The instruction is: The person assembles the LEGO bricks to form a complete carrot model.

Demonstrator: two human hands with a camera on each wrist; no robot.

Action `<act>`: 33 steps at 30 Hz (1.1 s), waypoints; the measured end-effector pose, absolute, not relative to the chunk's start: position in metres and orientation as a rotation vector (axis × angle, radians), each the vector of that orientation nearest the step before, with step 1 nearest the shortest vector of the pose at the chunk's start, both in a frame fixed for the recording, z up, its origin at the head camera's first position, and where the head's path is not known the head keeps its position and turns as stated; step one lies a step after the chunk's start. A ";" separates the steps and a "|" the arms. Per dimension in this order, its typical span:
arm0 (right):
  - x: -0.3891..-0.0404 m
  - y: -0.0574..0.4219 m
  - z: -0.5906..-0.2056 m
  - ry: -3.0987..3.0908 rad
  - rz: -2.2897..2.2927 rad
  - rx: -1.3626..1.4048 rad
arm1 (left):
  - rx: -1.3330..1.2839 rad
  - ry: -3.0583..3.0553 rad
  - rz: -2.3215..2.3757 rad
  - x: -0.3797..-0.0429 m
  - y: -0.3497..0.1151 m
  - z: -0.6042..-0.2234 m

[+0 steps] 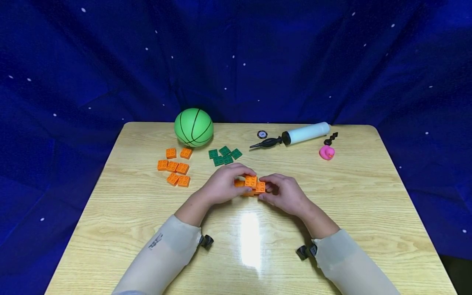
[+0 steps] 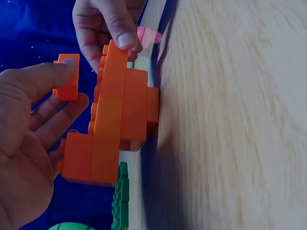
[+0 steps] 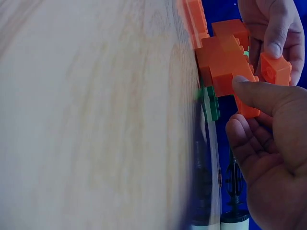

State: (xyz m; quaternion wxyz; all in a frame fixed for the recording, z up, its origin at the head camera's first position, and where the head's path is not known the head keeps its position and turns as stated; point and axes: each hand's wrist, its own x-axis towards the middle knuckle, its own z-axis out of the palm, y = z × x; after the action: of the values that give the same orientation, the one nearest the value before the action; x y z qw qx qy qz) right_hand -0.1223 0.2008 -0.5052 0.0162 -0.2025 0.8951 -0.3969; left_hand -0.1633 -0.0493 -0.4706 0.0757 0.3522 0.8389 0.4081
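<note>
Pinched between thumb and fingers of my left hand [image 1: 223, 185] is a single orange toy brick [image 2: 69, 79]. It hovers just over a stepped stack of joined orange bricks [image 2: 109, 120], with a gap between the two in the left wrist view. The stack stands on the table, and one end of it rises a brick higher. At the other end my right hand [image 1: 287, 195] grips the stack, its thumb [image 3: 249, 91] on the near face and fingers behind. Part of the stack is hidden by my hands in the head view.
Loose orange bricks [image 1: 172, 166] lie left, green bricks [image 1: 226, 155] beyond my left hand. Along the back sit a green ball [image 1: 194, 127], a round chip [image 1: 262, 134], a hand pump [image 1: 307, 133], a pink rubber duck [image 1: 327, 153] and a small black piece [image 1: 330, 139].
</note>
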 end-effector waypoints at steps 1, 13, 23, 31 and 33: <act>-0.122 0.201 -0.505 2.782 -1.240 -0.626 | 1.054 2.527 1.205 -0.163 -0.048 -0.471; -0.122 0.200 -0.506 2.780 -1.286 -0.622 | 0.995 2.623 1.022 -0.162 -0.033 -0.474; -0.122 0.200 -0.507 2.792 -1.325 -0.642 | 1.011 2.661 0.896 -0.159 -0.027 -0.469; -0.122 0.199 -0.508 2.807 -1.343 -0.651 | 1.024 2.667 0.899 -0.157 -0.025 -0.467; -0.122 0.199 -0.508 2.812 -1.347 -0.645 | 1.034 2.670 0.906 -0.157 -0.024 -0.467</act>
State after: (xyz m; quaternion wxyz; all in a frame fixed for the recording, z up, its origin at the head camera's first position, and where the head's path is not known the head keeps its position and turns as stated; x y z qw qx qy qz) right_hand -0.1219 0.1986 -0.5078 -0.0211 -0.2025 0.8829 -0.4231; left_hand -0.1570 -0.0244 -0.4674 0.0692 0.3437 0.8869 0.3010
